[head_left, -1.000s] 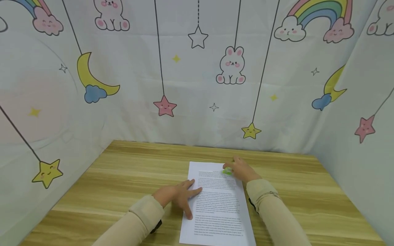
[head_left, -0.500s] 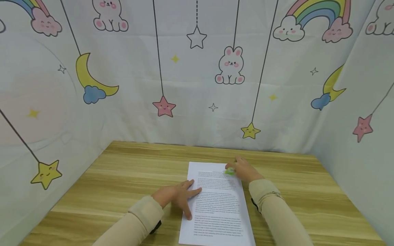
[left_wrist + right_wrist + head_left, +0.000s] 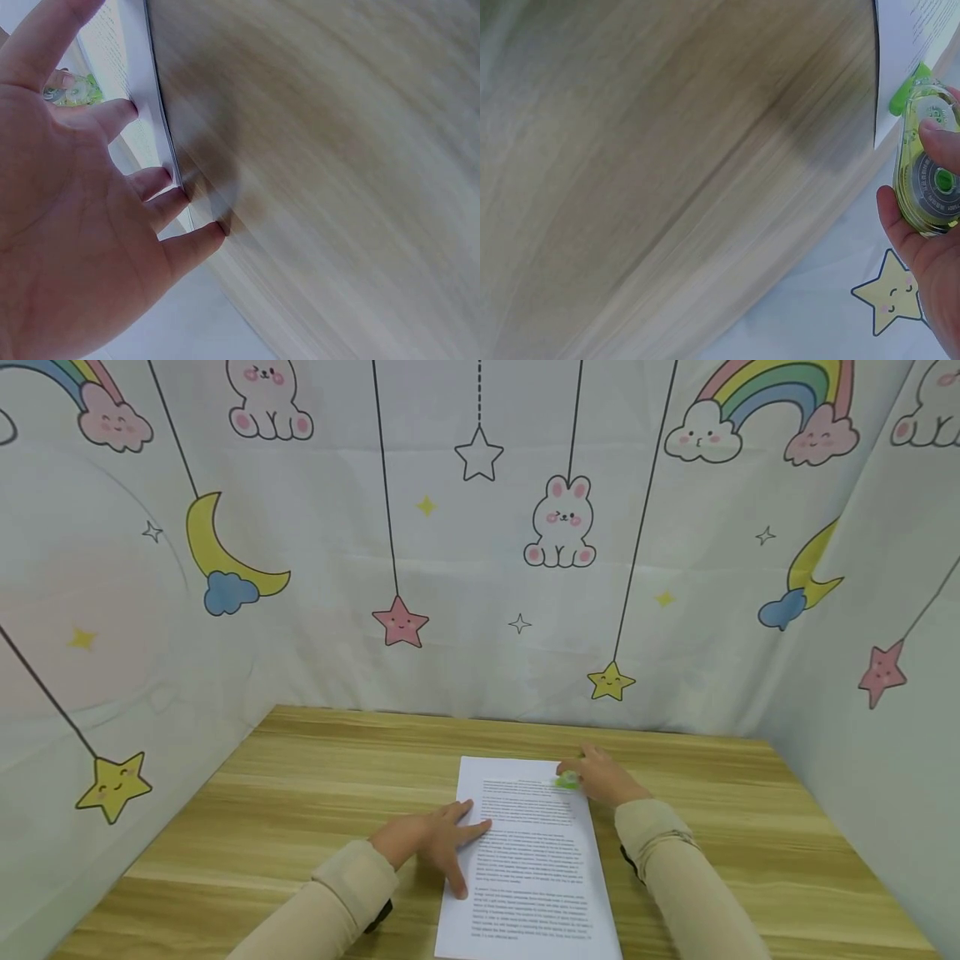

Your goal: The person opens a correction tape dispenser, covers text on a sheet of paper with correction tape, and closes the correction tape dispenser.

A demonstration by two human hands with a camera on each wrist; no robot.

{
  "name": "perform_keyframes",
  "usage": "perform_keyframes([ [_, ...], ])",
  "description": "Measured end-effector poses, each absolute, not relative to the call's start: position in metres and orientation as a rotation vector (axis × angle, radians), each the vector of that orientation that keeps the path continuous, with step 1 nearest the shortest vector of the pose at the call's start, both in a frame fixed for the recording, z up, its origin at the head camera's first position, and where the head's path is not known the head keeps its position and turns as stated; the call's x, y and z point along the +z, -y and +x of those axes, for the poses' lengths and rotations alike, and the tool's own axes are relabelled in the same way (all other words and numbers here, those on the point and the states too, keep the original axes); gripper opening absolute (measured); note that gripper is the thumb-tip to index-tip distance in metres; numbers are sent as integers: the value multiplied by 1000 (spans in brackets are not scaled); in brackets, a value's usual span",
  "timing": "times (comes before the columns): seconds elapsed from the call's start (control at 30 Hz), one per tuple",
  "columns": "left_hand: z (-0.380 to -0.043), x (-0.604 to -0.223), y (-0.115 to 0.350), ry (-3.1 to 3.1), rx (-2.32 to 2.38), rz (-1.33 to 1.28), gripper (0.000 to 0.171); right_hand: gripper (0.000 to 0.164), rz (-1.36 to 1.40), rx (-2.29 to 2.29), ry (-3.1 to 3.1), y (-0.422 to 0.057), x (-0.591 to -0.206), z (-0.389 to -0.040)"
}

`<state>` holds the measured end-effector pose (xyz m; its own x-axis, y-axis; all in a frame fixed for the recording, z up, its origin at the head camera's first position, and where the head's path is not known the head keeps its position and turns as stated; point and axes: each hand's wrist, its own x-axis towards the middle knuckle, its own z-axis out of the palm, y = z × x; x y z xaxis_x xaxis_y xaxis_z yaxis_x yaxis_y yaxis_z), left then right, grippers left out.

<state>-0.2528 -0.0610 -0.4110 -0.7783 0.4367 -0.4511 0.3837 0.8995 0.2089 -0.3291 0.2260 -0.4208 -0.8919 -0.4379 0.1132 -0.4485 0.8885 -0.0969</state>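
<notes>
A sheet of printed paper (image 3: 528,893) lies lengthwise on the wooden table. Spread over its left margin, my left hand (image 3: 442,839) presses the sheet with straight fingers; in the left wrist view, fingertips (image 3: 120,112) meet the paper's edge. My right hand (image 3: 606,777) grips a green, see-through correction tape dispenser (image 3: 922,169) near the sheet's upper right corner. Thumb and fingers hold its rounded body, which shows a dark reel inside. The green tip (image 3: 906,94) overlaps the paper at the end of the top lines of text; the contact point itself is hidden.
The wood-grain table (image 3: 315,777) extends to both sides of the sheet. White cloth (image 3: 480,668) printed with stars, rabbits and moons hangs behind the table and along both sides. Dark bands show under the cuffs of both beige sleeves (image 3: 675,868).
My right hand has slid a short way to the right along the top lines, carrying the correction tape dispenser. My left hand has stayed in place on the paper.
</notes>
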Motion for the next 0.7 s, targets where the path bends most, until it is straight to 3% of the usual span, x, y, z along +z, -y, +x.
perform_keyframes([
  [0.7,-252,-410,63,-2571,152,604,98,33,749,194,2928,-240,-421,-327],
])
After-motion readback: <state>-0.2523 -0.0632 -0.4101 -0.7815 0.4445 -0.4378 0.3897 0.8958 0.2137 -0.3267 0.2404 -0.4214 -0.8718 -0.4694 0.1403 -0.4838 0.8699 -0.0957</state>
